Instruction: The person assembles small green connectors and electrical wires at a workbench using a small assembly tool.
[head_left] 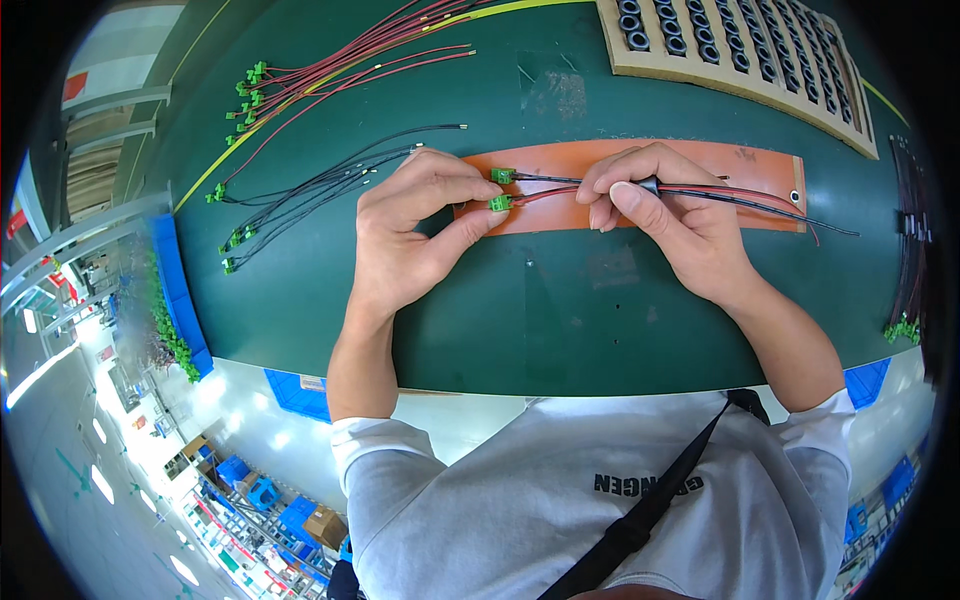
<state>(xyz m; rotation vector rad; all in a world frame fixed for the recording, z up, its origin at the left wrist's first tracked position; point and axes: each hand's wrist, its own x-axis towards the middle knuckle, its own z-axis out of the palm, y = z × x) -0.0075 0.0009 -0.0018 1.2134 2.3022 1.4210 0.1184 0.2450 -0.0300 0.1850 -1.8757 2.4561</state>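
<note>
My left hand [408, 225] pinches a green terminal connector [498, 203] between thumb and fingertips. A second green connector [502, 175] sits just beyond it, by my fingertips. Red and black wires [775, 206] run from the connectors to my right hand [690, 215], which is closed round them. At its thumb and forefinger a black ring [650, 186] encircles wires, partly covered by the fingers. Free wire ends stick out to the right. Both hands are over an orange mat [560, 157] lying on the green table [480, 320].
At the far right stands a tan tray [700, 82] with rows of black rings. Red wires [340, 75] and black wires [300, 190] with green connectors lie at the left. Another wire bundle [908, 260] lies at the right edge. A blue bin [180, 290] adjoins the table's left side.
</note>
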